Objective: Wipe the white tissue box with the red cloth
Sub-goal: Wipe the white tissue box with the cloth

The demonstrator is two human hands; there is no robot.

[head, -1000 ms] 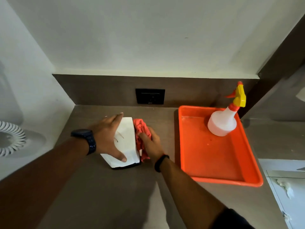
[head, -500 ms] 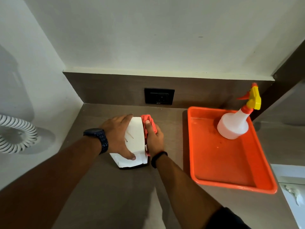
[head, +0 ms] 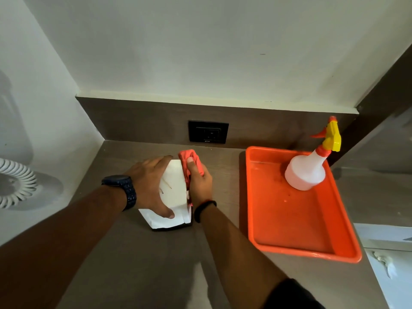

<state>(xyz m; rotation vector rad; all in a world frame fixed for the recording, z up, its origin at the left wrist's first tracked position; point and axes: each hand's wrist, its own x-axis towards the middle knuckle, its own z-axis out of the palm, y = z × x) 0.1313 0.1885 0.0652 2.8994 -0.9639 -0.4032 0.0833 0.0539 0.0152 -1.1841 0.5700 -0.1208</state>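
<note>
The white tissue box [head: 175, 188] stands on the brown counter, near its middle. My left hand [head: 149, 184] grips the box from its left side, thumb over the near end, fingers over the far end. My right hand [head: 199, 182] presses the bunched red cloth [head: 189, 160] against the box's right face, near the far top corner. Part of the cloth is hidden under my right palm.
An orange tray [head: 303, 250] lies to the right, holding a white spray bottle [head: 306, 172] with a yellow and red head. A black wall socket [head: 208, 132] sits on the backsplash behind the box. A white coiled cord [head: 15, 181] hangs on the left wall.
My right hand and the cloth have slid along the box's right side toward its far end and up. The left hand keeps its hold on the box.
</note>
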